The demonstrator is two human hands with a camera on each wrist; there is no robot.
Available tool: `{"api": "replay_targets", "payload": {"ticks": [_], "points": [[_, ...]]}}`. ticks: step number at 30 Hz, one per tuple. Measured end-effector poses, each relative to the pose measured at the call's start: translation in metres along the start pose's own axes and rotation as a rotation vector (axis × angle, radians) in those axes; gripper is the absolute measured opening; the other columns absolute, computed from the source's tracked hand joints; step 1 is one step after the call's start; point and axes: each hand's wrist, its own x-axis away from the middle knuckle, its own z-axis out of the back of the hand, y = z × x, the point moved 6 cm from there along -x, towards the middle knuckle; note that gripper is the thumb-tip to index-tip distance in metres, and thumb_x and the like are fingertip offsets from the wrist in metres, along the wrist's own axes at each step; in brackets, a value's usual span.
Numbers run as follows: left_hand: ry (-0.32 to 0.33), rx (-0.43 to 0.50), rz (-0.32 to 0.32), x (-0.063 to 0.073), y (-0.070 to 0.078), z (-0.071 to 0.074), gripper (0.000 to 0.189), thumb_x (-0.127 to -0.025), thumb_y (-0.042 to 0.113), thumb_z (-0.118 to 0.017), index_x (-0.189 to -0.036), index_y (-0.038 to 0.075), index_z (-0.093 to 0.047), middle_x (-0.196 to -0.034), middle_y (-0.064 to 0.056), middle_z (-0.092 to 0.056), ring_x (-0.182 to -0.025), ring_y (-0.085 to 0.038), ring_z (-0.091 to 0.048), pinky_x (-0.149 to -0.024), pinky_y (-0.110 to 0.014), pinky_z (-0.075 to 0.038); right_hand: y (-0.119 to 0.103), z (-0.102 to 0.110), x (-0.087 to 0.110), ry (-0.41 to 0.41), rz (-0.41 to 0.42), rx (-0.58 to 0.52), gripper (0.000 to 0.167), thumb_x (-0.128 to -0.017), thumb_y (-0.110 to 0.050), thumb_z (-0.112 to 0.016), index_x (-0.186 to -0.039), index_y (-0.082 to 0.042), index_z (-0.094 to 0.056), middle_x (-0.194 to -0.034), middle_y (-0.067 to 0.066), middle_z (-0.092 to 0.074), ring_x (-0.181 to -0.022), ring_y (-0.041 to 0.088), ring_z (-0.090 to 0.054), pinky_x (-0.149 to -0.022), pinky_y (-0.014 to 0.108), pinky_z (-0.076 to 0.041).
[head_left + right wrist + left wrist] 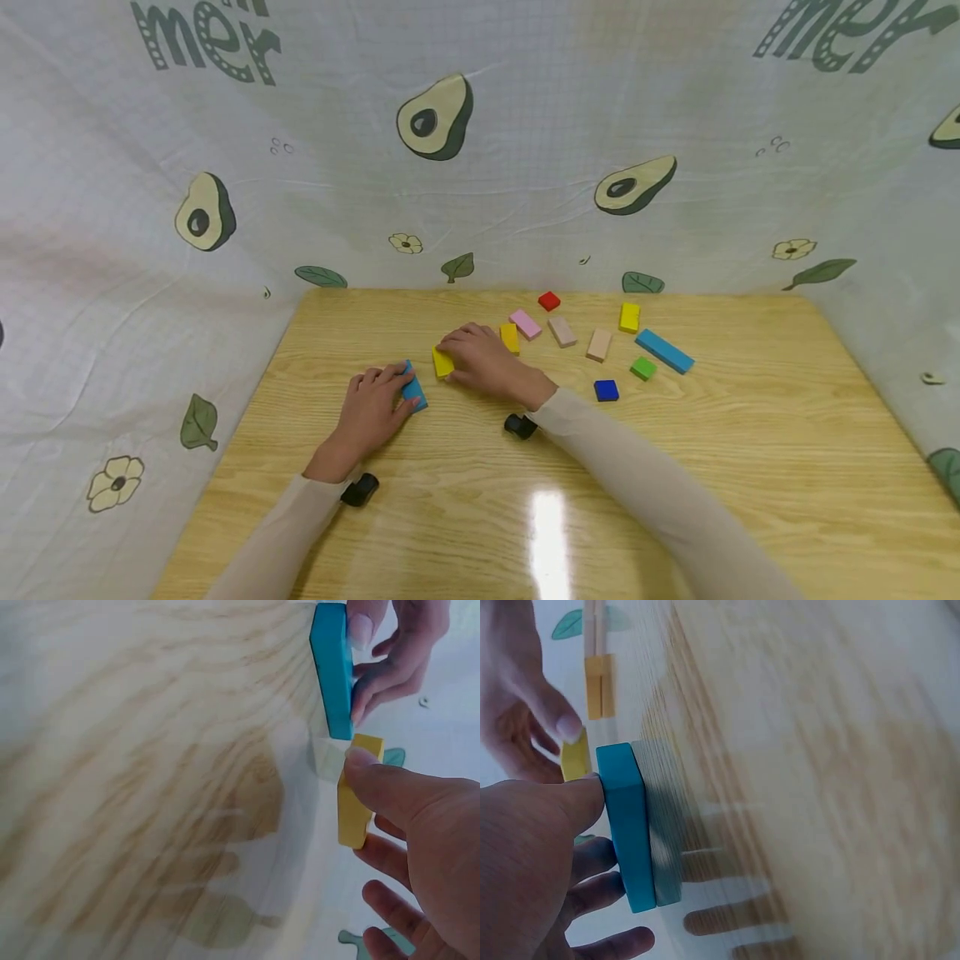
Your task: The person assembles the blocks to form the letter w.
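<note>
At the left of the wooden table, my left hand (369, 410) holds a light blue rectangular block (416, 393) between thumb and fingers. In the left wrist view the blue block (626, 825) lies along the fingertips, its reflection in the tabletop beside it. My right hand (483, 358) pinches a smaller yellow block (442, 363) just right of and beyond the blue one. The right wrist view has the thumb on one face of that yellow block (356, 802) and a finger at its lower end. A small gap separates the two held blocks in the head view.
Right of my right hand lie loose blocks: orange-yellow (509, 337), pink (525, 324), red (549, 301), two pale wooden ones (562, 332), yellow (629, 317), long blue (664, 351), green (642, 368) and dark blue (606, 390). An avocado-print cloth (525, 208) hangs behind the table.
</note>
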Motion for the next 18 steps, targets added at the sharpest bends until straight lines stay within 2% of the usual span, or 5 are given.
{"api": "replay_targets", "payload": {"ticks": [8,18], "points": [[-0.001,0.005,0.004,-0.001,-0.001,0.001,0.053,-0.101,0.030,-0.074,-0.146,0.003,-0.064,-0.153,-0.015,-0.057,-0.129,-0.043,-0.054,-0.106,-0.063,-0.041,-0.002,-0.001,-0.021,-0.016,-0.035,0.027,0.054,-0.102,-0.037,-0.073,-0.147,-0.011,-0.063,-0.150,0.005,-0.061,-0.140,0.029,-0.050,-0.121,0.048,-0.036],[-0.016,0.022,0.013,0.001,-0.003,-0.002,0.053,-0.102,0.031,-0.073,-0.146,0.003,-0.063,-0.154,-0.015,-0.056,-0.129,-0.042,-0.054,-0.106,-0.064,-0.042,-0.009,-0.008,-0.041,-0.016,-0.053,-0.024,0.053,-0.102,-0.036,-0.073,-0.148,-0.011,-0.063,-0.151,0.007,-0.061,-0.140,0.030,-0.051,-0.119,0.049,-0.039]]}}
